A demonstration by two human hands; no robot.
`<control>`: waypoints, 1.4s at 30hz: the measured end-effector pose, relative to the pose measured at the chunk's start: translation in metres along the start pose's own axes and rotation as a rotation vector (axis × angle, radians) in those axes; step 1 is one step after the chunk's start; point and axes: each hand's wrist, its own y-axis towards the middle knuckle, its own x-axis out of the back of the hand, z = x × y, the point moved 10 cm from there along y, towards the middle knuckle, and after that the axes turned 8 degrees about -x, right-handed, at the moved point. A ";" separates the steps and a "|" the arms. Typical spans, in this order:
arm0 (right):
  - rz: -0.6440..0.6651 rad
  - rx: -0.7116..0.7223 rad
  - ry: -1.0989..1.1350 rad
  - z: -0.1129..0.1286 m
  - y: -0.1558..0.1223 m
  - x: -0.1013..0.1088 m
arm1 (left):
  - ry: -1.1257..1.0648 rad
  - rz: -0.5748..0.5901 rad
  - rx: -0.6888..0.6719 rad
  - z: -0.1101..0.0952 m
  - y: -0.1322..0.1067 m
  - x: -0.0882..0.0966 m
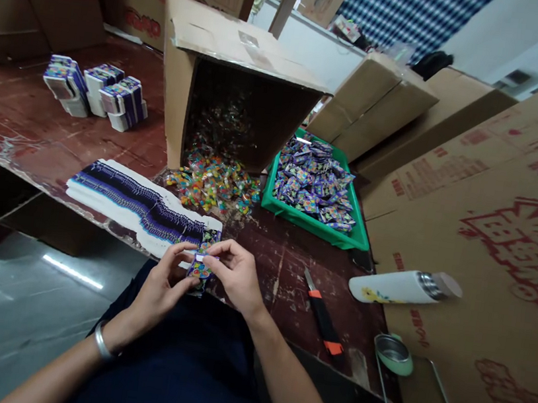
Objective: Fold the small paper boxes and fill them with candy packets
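Note:
At the table's near edge, my left hand pinches the left side of a small purple printed packet between thumb and fingers. From the right, my right hand has its thumb and forefinger closed at the packet's upper part, where a white strip shows. Just beyond my hands lies a long fanned row of flat purple-and-white packets. Small clear-wrapped colourful candies spill from a cardboard box lying on its side with its opening toward me.
A green tray holds many filled purple packets. Stacked bundles of packets stand at the back left. To the right are a utility knife, blade out, a white bottle and a small green cup. Large cartons flank the table.

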 end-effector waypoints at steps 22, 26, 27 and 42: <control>-0.060 0.563 -0.901 0.043 -0.026 0.010 | -0.222 -0.115 0.183 0.027 0.002 0.013; -0.703 0.559 -0.914 0.093 0.012 0.138 | -0.073 0.052 0.232 0.046 -0.002 0.007; -0.827 0.524 -0.924 0.105 0.024 0.171 | -0.021 0.091 0.226 0.051 -0.004 0.006; 0.082 0.445 -0.905 -0.005 0.010 0.000 | 0.951 0.210 -0.478 0.000 -0.001 0.000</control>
